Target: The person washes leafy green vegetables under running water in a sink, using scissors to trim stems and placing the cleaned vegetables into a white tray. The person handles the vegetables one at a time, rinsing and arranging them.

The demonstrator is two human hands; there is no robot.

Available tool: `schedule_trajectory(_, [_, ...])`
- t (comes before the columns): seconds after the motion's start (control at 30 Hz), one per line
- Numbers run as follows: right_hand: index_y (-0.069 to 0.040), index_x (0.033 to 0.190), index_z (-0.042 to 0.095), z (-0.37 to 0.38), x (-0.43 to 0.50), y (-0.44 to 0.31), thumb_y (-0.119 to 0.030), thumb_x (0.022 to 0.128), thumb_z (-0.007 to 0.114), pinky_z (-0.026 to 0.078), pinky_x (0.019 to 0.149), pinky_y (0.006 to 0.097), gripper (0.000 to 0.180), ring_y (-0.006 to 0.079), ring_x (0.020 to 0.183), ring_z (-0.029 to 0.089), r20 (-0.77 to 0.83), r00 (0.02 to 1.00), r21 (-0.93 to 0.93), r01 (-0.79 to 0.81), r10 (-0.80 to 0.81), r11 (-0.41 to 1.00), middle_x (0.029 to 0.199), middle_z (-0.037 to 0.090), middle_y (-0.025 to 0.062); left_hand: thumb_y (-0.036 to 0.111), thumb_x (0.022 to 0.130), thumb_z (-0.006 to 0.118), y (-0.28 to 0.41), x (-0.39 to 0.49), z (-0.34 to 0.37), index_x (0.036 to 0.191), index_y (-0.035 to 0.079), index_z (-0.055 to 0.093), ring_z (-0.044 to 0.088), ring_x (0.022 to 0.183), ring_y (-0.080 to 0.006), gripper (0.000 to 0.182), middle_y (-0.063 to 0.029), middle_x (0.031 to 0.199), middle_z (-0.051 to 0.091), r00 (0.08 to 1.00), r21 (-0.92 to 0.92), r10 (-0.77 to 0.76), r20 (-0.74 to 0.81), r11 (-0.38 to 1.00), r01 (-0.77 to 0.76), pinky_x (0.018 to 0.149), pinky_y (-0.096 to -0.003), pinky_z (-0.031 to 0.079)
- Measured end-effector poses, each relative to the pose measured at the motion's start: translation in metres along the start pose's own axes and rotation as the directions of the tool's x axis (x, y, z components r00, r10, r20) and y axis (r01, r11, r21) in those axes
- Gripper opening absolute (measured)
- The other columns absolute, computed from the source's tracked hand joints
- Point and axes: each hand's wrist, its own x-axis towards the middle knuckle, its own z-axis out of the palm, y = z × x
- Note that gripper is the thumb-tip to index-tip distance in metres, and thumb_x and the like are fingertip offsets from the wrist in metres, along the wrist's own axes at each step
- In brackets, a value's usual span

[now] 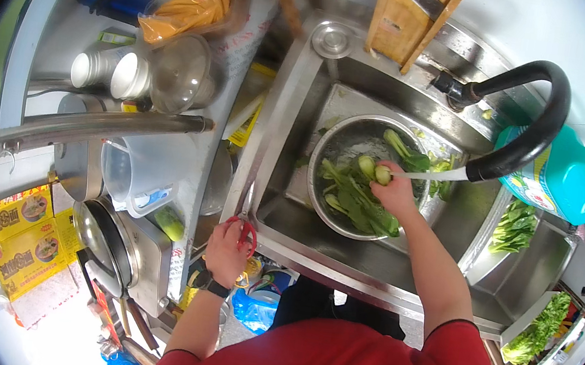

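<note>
My right hand [396, 193] grips bok choy stems [367, 166] over a round stainless steel basin [320, 211] in the sink [288, 149]. A stream of water from the black faucet [553, 117] runs down onto that hand. Loose bok choy leaves [359, 199] lie in the water in the basin, and a separate piece [402, 147] rests near its far side. At the sink's left rim, my left hand [227, 248] has its fingers on the red handles of a pair of scissors [247, 236]. The scissor blades point away from me along the metal rim.
Trimmed green scraps [442, 172] lie on the sink floor right of the basin. A white container of leafy greens [513, 228] stands at right, below a teal detergent jug [571, 169]. Left are a clear plastic pitcher [147, 169], a lidded pan [101, 246] and a metal pipe [94, 129].
</note>
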Motion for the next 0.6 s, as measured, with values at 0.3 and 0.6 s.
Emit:
schedule_trajectory(0.3, [-0.007, 0.117, 0.066, -0.044, -0.1, -0.044, -0.003, 0.079, 0.078, 0.053, 0.086, 0.032, 0.039, 0.0191, 0.094, 0.067, -0.21, 0.968, 0.015, 0.144, -0.137, 0.99, 0.105, 0.07, 0.0093, 0.0, 0.076, 0.075, 0.01, 0.033, -0.019, 0.144, 0.007, 0.044, 0.068, 0.1, -0.0283, 0.075, -0.0144, 0.11, 0.065, 0.951, -0.535, -0.023, 0.309, 0.822, 0.194, 0.082, -0.0405, 0.058])
schedule_trajectory(0.6, [-0.007, 0.116, 0.067, -0.035, -0.135, -0.091, -0.002, 0.078, 0.08, 0.055, 0.086, 0.0368, 0.041, 0.0302, 0.096, 0.069, -0.294, 0.835, -0.221, 0.414, -0.465, 0.883, 0.105, 0.07, 0.0139, -0.001, 0.079, 0.08, 0.207, 0.081, 0.012, 0.147, 0.003, 0.035, 0.065, 0.107, -0.0201, 0.081, -0.0114, 0.118, 0.06, 0.935, -0.973, 0.272, 0.227, 0.095, 0.209, 0.094, -0.0345, 0.056])
